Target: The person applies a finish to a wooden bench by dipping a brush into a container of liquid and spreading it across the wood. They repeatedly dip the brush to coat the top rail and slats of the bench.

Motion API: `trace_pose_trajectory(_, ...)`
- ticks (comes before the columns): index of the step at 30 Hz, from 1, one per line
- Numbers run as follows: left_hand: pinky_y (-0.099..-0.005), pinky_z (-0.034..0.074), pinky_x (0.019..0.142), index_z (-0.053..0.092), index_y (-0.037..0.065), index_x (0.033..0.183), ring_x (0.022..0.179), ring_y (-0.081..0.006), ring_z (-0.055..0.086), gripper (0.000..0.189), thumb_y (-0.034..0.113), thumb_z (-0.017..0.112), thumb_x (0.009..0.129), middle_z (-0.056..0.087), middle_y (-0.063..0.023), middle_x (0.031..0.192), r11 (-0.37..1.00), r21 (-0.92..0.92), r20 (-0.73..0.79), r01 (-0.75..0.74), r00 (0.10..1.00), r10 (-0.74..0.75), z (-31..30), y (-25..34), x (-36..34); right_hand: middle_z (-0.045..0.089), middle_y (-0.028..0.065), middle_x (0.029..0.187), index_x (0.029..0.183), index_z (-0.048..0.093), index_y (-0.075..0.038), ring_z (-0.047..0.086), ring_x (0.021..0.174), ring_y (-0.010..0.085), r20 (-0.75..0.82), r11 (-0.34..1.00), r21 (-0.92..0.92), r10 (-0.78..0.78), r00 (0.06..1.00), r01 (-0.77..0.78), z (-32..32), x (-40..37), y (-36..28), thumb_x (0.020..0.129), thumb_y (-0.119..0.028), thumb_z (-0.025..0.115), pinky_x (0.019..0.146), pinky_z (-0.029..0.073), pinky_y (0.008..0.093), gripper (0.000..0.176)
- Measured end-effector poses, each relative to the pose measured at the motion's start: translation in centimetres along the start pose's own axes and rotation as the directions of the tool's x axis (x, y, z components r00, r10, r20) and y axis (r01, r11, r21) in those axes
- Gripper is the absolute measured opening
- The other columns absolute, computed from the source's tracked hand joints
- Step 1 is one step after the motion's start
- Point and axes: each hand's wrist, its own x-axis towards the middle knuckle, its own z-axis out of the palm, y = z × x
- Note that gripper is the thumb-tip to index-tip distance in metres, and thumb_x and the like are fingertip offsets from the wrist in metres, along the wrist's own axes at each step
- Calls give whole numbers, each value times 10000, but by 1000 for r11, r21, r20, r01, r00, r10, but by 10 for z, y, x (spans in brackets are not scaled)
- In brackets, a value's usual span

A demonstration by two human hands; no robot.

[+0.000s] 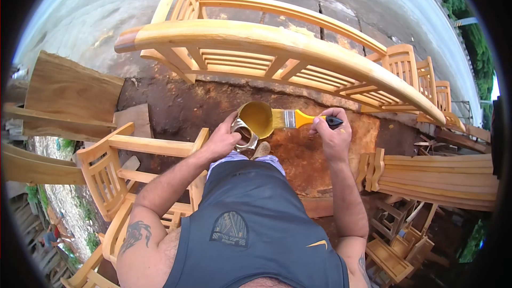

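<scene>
My left hand (228,134) is closed around the ring-like handle of a mug-shaped pot (255,119), which has a yellowish-brown inside. In my right hand (333,130) is a wide paintbrush (303,119) with a yellow handle and a black end. Its light bristles point left, with their tips at the right rim of the pot. Just beyond both hands stands a long slatted wooden bench (256,34), its curved top rail running across the view.
To the left are a wooden armchair frame (144,145) and a broad wooden slab (69,93). At the right lie stacked curved boards (437,173), with small wooden furniture (392,253) below them. More chairs (426,74) line up past the bench's right end. The floor (312,162) is stained reddish brown.
</scene>
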Motion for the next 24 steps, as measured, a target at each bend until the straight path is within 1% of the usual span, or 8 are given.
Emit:
trace_pose_trajectory(3,-335,582,956,311,-41,1579,1177,-246,653,768,-28,492,833,609,-196,1349,998,47,-37,-30,999,31,13,-9,0,664,37,854,1028,588,-14,663,711,77,13,999,-8,-38,999,38,-21,2,10,931,-15,715,621,563,225,160)
trace_pose_trajectory(5,-340,586,956,307,-39,1581,1180,-247,655,770,-28,494,834,608,-197,1350,999,45,-52,-9,999,11,25,-5,-6,665,31,836,1035,599,-11,658,697,76,32,999,-5,-54,998,54,-33,1,13,935,-24,715,616,555,222,153)
trace_pose_trajectory(8,-353,570,987,336,-67,1549,1201,-260,638,759,-37,494,807,618,-211,1332,999,34,-83,6,997,-3,39,-5,-10,672,28,821,1050,612,-9,653,665,81,81,994,-102,-24,996,32,-52,1,12,940,-38,714,608,563,232,152)
trace_pose_trajectory(14,-358,561,1001,353,-80,1533,1199,-267,635,748,-38,497,801,624,-206,1321,998,-67,-127,-22,992,13,63,-16,-14,681,60,803,1063,620,-15,662,615,125,132,994,75,74,989,-84,-83,6,20,944,-88,722,573,582,262,173)
trace_pose_trajectory(18,-352,542,1026,350,-89,1534,1198,-262,634,745,-30,512,809,629,-201,1321,992,-114,-209,-45,978,21,73,-35,-13,677,87,777,1066,620,-28,672,598,173,169,965,210,121,978,-156,-106,16,35,951,-140,717,548,592,302,187)
trace_pose_trajectory(22,-331,488,1066,377,-86,1528,1221,-248,612,744,3,542,808,638,-199,1310,985,-168,-270,-27,963,-19,76,-36,-25,695,112,821,1138,600,-67,691,615,222,233,853,468,135,963,-233,-116,26,47,1007,-201,659,553,601,377,196)
trace_pose_trajectory(23,-340,500,1056,379,-84,1526,1210,-253,620,736,3,542,813,639,-201,1305,984,-170,-270,-49,963,1,72,-44,-24,701,118,838,1163,593,-81,697,628,232,254,815,522,134,958,-253,-116,26,46,1026,-220,635,558,603,391,199)
trace_pose_trajectory(24,-348,524,1027,374,-81,1527,1171,-261,647,733,-2,538,817,640,-205,1299,980,-189,-283,-54,959,-1,71,-43,-28,710,133,887,1202,577,-100,710,679,240,318,798,546,84,944,-255,-116,27,49,1053,-242,590,599,615,404,206)
